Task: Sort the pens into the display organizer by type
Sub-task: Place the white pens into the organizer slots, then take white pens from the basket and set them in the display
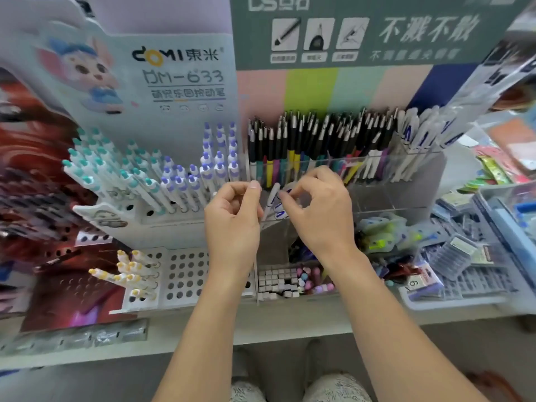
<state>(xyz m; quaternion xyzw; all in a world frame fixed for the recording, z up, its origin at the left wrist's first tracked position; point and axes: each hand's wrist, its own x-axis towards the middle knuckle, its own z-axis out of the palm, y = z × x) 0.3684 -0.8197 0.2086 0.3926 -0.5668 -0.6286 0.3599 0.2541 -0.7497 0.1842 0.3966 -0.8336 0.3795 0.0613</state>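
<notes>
Centre of frame: my left hand (232, 219) and right hand (316, 210) meet before the clear display organizer (385, 192), whose upper tier holds black-capped pens (319, 137) and, at right, white pens with blue print (417, 134). Left of it, a white perforated rack (185, 274) carries teal-capped pens (98, 161) and purple-capped pens (211, 166). My left fingers are curled narrow, thumb and forefinger nearly meeting; whether they touch anything I cannot tell. My right fingertips pinch a white pen (274, 201), tilted, between both hands.
</notes>
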